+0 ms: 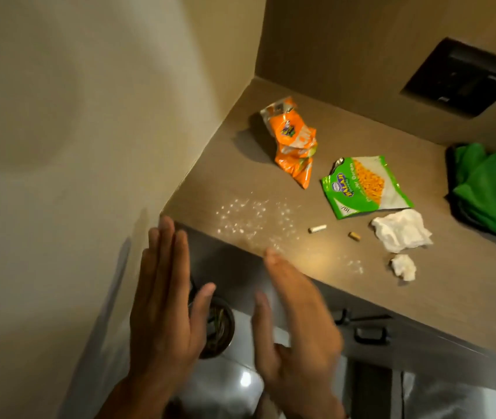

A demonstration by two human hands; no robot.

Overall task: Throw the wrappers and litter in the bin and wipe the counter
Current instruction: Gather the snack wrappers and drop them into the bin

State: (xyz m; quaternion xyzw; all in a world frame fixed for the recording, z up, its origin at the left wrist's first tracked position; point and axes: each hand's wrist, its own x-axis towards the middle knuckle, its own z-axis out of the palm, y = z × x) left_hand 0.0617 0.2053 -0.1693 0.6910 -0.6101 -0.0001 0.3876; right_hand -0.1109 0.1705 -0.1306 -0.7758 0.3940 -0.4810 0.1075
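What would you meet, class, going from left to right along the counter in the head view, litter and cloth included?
White crumbs → orange snack wrapper → white cigarette butt → brown butt → crumpled white tissue → green cloth. The green snack packet and the small tissue ball overlap others in this order, so I leave them out.

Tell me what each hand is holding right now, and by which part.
Nothing is held. The left hand and right hand are both open and empty, fingers straight, in front of the counter edge, above the bin.
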